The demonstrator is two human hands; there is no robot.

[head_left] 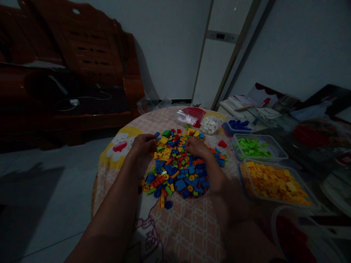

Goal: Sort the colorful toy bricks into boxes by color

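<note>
A mixed pile of colourful plastic building bricks [181, 171] covers the middle of a round table. At the pile's left edge rests my left hand [143, 144], its fingers reaching over the outer bricks with nothing visible in them. Over the back right part of the heap is my right hand [196, 147], fingers bent together and pointing down among the pieces. Whatever those fingertips may hold is hidden. Between the hands lie yellow bricks [165, 154] and a green brick [166, 133]. A loose orange brick [161, 202] and a blue wheel-like piece [168, 205] lie nearest me.
Along the right stand clear tubs of blue bricks [239, 125], green bricks [252, 147], yellow bricks [274, 182] and red bricks [293, 237]. White bricks [210, 125] and clear plastic packaging [186, 117] lie at the back. A wooden bench [93, 69] stands beyond, left.
</note>
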